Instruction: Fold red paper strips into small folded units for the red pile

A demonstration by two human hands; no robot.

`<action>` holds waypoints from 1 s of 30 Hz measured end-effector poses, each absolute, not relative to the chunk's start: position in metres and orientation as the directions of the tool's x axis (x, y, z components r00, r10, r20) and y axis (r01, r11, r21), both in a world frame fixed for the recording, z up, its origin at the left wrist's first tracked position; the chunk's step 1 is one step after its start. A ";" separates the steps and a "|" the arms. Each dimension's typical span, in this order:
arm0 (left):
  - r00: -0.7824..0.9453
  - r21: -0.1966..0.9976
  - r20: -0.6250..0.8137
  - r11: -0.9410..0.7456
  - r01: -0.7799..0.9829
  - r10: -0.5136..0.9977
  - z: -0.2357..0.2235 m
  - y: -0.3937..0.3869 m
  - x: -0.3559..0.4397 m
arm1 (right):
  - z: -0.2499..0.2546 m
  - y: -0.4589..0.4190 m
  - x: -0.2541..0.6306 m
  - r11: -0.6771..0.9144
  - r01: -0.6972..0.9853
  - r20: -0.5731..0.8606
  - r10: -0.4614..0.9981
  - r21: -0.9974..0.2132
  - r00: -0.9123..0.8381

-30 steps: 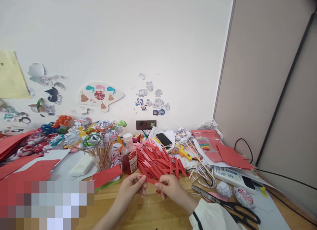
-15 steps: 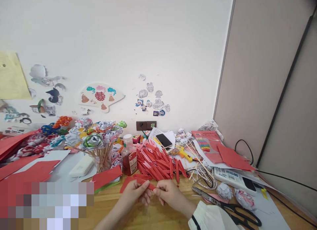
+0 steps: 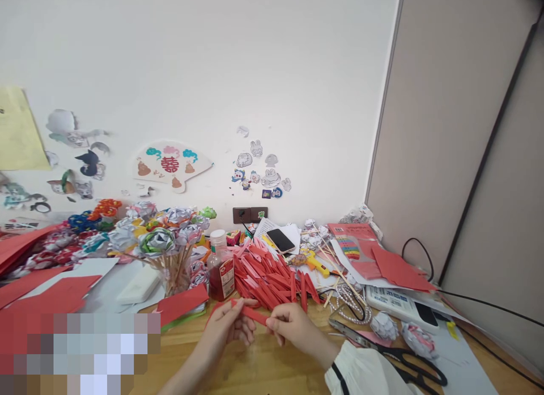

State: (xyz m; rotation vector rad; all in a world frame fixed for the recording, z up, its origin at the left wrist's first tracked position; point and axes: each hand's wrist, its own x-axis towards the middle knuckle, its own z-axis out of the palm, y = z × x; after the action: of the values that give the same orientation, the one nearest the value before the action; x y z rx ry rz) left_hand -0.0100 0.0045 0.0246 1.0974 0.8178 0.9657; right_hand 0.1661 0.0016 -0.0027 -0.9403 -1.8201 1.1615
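A narrow folded strip of red paper (image 3: 255, 315) stretches between my two hands above the wooden table. My left hand (image 3: 229, 322) pinches its left end with thumb and forefinger, the other fingers curled below. At the right end, my right hand (image 3: 289, 328) grips the strip between thumb and bent forefinger. Just beyond lies a heap of folded red and pink paper pieces (image 3: 267, 276). To the left of the heap stands a bottle of red liquid (image 3: 221, 273) with a white cap. Flat red paper (image 3: 185, 304) rests left of my left hand.
Black-handled scissors (image 3: 408, 361) lie right of my right sleeve. Behind them are a crumpled paper ball (image 3: 385, 325), a bead string (image 3: 351, 304) and a yellow glue gun (image 3: 317, 263). A phone (image 3: 280, 241) lies behind the heap. Paper flowers (image 3: 157, 242) on sticks stand at left.
My hands have moved apart, the left one shifting left, and more of the red paper strip shows between them. The view has shifted slightly.
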 end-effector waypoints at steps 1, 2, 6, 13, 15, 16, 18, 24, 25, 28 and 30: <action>0.349 0.965 -0.063 0.146 -0.217 0.935 0.024 0.005 -0.011 | -0.003 0.002 0.166 0.306 0.178 0.206 0.880 -0.935 -0.429; 0.333 0.966 -0.055 0.134 -0.219 0.941 0.024 0.006 -0.012 | -0.002 0.002 0.166 0.298 0.172 0.202 0.882 -0.939 -0.426; 0.324 0.954 -0.020 0.115 -0.278 0.946 0.023 0.008 -0.012 | 0.002 -0.001 0.164 0.301 0.116 0.220 0.867 -0.947 -0.448; 0.288 0.956 -0.023 0.105 -0.273 0.957 0.020 0.009 -0.015 | 0.002 -0.002 0.166 0.347 0.169 0.234 0.850 -0.922 -0.472; 0.230 0.979 -0.006 0.052 -0.197 0.973 0.023 0.011 -0.018 | 0.002 -0.001 0.167 0.386 0.232 0.260 0.863 -0.893 -0.434; 0.193 0.991 0.020 0.007 -0.136 0.981 0.025 0.012 -0.021 | 0.003 0.000 0.168 0.415 0.269 0.293 0.870 -0.869 -0.396; 0.122 0.993 0.096 -0.104 0.057 0.988 0.029 0.014 -0.027 | 0.003 0.002 0.171 0.460 0.341 0.384 0.884 -0.820 -0.269; 0.245 0.494 0.321 -0.382 0.781 0.915 0.024 0.020 -0.040 | -0.004 0.021 0.188 0.319 0.565 0.460 0.879 -0.761 0.123; 0.274 0.422 0.308 -0.388 0.819 0.911 0.020 0.020 -0.041 | -0.006 0.023 0.190 0.284 0.604 0.456 0.878 -0.744 0.149; 0.315 0.307 0.236 -0.378 0.873 0.919 0.010 0.023 -0.041 | -0.009 0.025 0.191 0.241 0.665 0.448 0.880 -0.706 0.157; 0.342 0.266 0.207 -0.389 0.882 0.917 0.008 0.023 -0.042 | -0.008 0.022 0.188 0.257 0.681 0.452 0.884 -0.685 0.121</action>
State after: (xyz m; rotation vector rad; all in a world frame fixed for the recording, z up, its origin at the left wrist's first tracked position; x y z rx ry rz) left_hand -0.0416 0.0235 0.0079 2.4842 1.6723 0.4944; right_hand 0.1875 0.0215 -0.0084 -1.4812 -1.6162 0.2787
